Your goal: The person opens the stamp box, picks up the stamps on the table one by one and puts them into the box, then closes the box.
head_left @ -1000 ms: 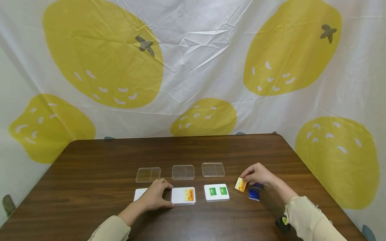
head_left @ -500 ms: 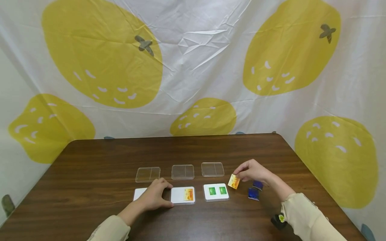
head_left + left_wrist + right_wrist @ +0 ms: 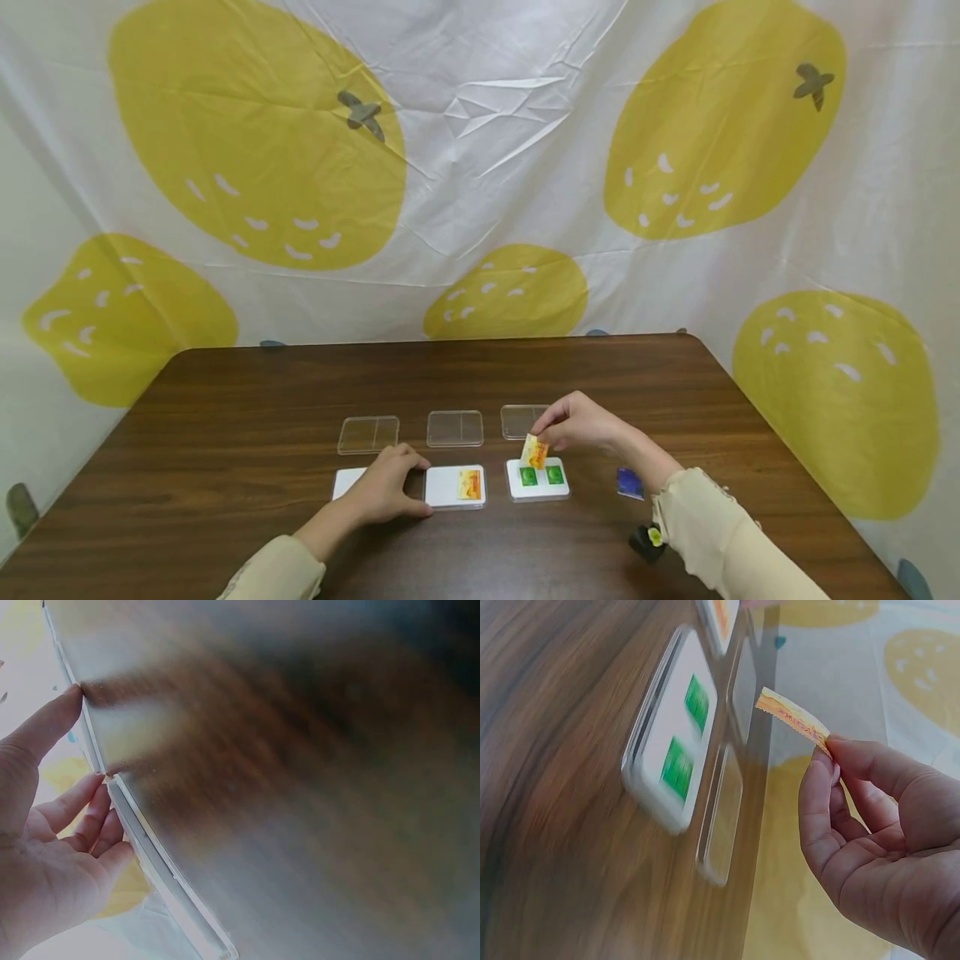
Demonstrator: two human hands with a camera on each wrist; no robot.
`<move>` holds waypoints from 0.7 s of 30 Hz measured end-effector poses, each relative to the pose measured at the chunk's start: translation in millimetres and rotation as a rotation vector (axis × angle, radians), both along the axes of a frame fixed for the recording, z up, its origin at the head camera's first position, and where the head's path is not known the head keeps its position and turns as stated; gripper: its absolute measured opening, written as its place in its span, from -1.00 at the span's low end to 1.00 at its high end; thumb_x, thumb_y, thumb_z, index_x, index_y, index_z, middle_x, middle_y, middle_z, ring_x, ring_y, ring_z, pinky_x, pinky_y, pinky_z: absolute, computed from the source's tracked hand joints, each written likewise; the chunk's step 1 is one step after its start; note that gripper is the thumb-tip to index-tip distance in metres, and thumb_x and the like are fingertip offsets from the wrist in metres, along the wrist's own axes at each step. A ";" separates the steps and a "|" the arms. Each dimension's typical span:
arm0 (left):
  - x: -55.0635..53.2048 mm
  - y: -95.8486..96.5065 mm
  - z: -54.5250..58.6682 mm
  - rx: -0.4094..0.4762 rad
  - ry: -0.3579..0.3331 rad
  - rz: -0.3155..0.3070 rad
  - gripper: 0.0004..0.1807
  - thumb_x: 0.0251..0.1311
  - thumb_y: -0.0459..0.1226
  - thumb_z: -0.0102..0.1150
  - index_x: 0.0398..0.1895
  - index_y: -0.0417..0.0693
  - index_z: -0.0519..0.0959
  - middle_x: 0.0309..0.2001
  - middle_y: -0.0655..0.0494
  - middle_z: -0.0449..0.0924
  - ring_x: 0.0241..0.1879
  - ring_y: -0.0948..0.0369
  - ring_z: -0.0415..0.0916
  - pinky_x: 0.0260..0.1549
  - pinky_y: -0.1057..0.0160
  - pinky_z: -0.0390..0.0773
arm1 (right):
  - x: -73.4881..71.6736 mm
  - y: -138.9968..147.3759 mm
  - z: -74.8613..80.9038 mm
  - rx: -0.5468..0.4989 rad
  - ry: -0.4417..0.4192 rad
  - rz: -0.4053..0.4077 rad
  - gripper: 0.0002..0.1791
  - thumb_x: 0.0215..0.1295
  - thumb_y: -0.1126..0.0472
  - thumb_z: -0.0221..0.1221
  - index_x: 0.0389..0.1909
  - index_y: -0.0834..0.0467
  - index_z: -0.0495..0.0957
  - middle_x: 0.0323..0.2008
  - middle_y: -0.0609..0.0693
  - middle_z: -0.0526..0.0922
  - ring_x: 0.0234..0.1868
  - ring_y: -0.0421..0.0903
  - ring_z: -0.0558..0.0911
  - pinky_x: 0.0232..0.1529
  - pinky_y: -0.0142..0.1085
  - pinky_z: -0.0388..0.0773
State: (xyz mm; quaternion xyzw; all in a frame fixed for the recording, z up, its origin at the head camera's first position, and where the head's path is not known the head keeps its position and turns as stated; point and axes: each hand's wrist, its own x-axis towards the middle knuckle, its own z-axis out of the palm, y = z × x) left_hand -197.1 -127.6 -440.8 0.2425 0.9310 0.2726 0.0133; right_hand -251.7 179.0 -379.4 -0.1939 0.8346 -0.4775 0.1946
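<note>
My right hand point(image 3: 583, 419) pinches a yellow-orange postage stamp point(image 3: 793, 720) between thumb and forefinger. It is raised over the far edge of the right-hand clear plastic case point(image 3: 539, 492), whose white insert bears two green stamps point(image 3: 554, 474). My left hand point(image 3: 384, 485) holds the middle case point(image 3: 442, 487) at its left end, thumb at the near corner and forefinger at the far one. An orange stamp point(image 3: 469, 484) lies on that case's right half. Partly hidden by my left hand is a third white case point(image 3: 346, 481). In the left wrist view, fingertips point(image 3: 75, 689) meet a case's edge.
Three clear lids lie in a row behind the cases: left point(image 3: 367, 435), middle point(image 3: 454, 428) and right point(image 3: 517, 421), the last partly covered by my right hand. A dark blue stamp point(image 3: 630, 483) lies right of the cases on the brown table point(image 3: 247, 400). A lemon-print cloth point(image 3: 495, 167) hangs behind.
My right hand has moved left with the orange stamp, from beside the blue stamps to over the right-hand case. My right forearm now hides the farther blue stamp. My left hand has stayed put.
</note>
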 end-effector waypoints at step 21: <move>0.4 -0.6 -0.4 0.011 0.030 -0.007 -0.41 -0.34 -0.10 0.47 -0.20 -0.24 0.54 -0.24 0.05 0.45 -0.20 0.10 0.33 -0.19 0.09 0.37 | 6.9 -99.2 -26.2 -0.072 -0.061 0.148 -0.87 0.02 0.48 0.18 -0.37 0.43 0.61 -0.46 0.10 0.66 -0.52 -0.27 0.52 -0.43 -0.32 0.56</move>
